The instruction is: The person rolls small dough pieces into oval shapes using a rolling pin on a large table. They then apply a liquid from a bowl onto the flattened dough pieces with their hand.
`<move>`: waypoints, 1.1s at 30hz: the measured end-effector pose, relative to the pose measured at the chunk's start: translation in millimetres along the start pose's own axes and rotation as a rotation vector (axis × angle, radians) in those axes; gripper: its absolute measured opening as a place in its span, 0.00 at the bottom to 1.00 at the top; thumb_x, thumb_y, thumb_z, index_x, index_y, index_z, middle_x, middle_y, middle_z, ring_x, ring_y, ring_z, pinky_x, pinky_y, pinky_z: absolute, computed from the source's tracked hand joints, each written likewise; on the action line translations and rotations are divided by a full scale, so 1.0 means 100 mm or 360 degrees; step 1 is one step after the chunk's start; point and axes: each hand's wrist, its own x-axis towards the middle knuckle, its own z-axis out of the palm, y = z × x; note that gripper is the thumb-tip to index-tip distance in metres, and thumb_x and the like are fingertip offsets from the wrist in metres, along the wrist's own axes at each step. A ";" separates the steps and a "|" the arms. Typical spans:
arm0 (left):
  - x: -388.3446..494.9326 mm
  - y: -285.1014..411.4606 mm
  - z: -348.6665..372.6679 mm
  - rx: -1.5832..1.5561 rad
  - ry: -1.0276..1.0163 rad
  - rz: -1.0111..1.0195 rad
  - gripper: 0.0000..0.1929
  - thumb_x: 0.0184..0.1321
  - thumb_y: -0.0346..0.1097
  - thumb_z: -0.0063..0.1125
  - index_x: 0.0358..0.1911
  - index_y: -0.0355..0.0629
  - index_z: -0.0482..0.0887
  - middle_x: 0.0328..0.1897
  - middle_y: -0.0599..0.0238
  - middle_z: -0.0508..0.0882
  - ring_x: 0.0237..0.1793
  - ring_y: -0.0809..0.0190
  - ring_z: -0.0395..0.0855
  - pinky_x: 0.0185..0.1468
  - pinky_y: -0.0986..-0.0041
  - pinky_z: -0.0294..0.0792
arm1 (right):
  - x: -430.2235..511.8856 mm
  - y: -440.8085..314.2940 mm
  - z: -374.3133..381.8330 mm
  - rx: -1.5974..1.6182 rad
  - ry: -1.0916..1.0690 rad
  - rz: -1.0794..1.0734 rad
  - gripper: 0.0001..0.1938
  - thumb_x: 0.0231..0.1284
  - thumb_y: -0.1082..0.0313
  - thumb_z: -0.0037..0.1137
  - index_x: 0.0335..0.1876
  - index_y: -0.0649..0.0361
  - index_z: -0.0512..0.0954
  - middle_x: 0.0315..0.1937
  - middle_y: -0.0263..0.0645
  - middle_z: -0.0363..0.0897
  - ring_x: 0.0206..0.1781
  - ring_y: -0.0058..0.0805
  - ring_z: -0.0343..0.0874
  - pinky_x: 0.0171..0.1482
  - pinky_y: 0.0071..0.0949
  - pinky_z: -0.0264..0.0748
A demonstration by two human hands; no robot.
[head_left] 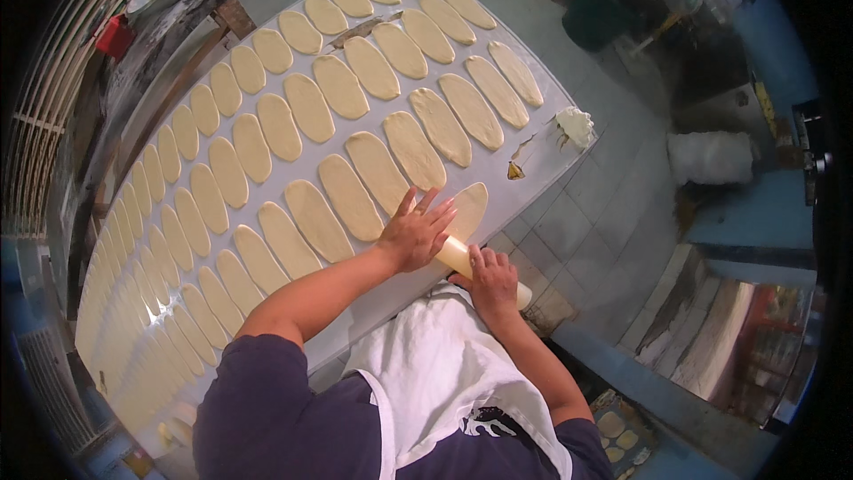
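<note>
A pale rolling pin (455,255) lies slantwise near the table's front edge. My left hand (414,233) rests flat over its far part, fingers stretched and spread. The near part is in the grasp of my right hand (492,281), its fingers curled around the pin. A flattened piece of dough (472,205) lies just beyond the pin, partly covered by it and my left hand. Beside my left fingers, a long oval of dough (414,150) belongs to a row of similar ovals. Several such rows, including a farther oval (340,87), spread across the pale tabletop (373,283).
A white lump (576,127), possibly dough or fat, sits at the table's right corner. Near it the table surface has a torn patch (515,171). A dark green bin (593,17) stands on the tiled floor. Lower right, a tray (641,453) holds several flat rounds.
</note>
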 end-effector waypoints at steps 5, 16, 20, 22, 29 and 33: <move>-0.61 0.15 0.01 0.0087 0.0117 -0.0021 0.28 0.73 0.47 0.46 0.74 0.48 0.70 0.82 0.62 0.66 0.84 0.47 0.51 0.84 0.44 0.28 | -0.18 -0.18 0.01 -0.0050 -0.0119 -0.0036 0.37 0.50 0.42 0.71 0.65 0.47 0.72 0.47 0.32 0.79 0.50 0.37 0.78 0.47 0.40 0.74; -0.17 0.11 0.00 -0.0004 0.0096 -0.0115 0.27 0.75 0.45 0.43 0.75 0.46 0.69 0.84 0.62 0.63 0.86 0.48 0.47 0.84 0.45 0.30 | 0.18 0.24 -0.13 0.0403 -0.0260 0.0237 0.42 0.44 0.44 0.80 0.61 0.60 0.70 0.53 0.45 0.76 0.57 0.47 0.78 0.55 0.41 0.77; 0.80 0.02 0.02 0.0063 -0.0129 -0.0203 0.28 0.77 0.47 0.36 0.77 0.47 0.65 0.86 0.62 0.58 0.86 0.48 0.45 0.84 0.44 0.31 | 0.48 0.50 -0.23 0.0422 -0.0279 0.0386 0.44 0.42 0.42 0.81 0.59 0.63 0.69 0.55 0.49 0.73 0.60 0.50 0.77 0.56 0.42 0.78; 1.30 0.00 0.01 0.0119 -0.0156 -0.0197 0.29 0.78 0.47 0.33 0.78 0.47 0.63 0.87 0.62 0.55 0.86 0.46 0.44 0.83 0.43 0.31 | 0.66 0.61 -0.29 0.0366 -0.0317 0.0504 0.44 0.41 0.43 0.82 0.60 0.61 0.69 0.56 0.48 0.74 0.59 0.49 0.77 0.56 0.41 0.77; 2.21 0.03 0.00 -0.0105 0.0474 -0.0214 0.29 0.76 0.46 0.40 0.76 0.44 0.65 0.85 0.55 0.57 0.85 0.43 0.46 0.83 0.42 0.36 | 0.88 1.14 -0.50 0.0628 -0.0389 0.0645 0.36 0.42 0.48 0.84 0.53 0.60 0.76 0.47 0.45 0.84 0.49 0.45 0.83 0.54 0.38 0.78; 1.30 0.17 0.03 0.0025 0.0669 -0.0341 0.28 0.71 0.46 0.49 0.70 0.38 0.72 0.81 0.49 0.63 0.82 0.41 0.54 0.80 0.40 0.43 | 0.57 1.41 -0.36 0.1113 -0.0085 0.0614 0.32 0.46 0.53 0.83 0.52 0.62 0.77 0.44 0.43 0.85 0.45 0.38 0.84 0.50 0.37 0.78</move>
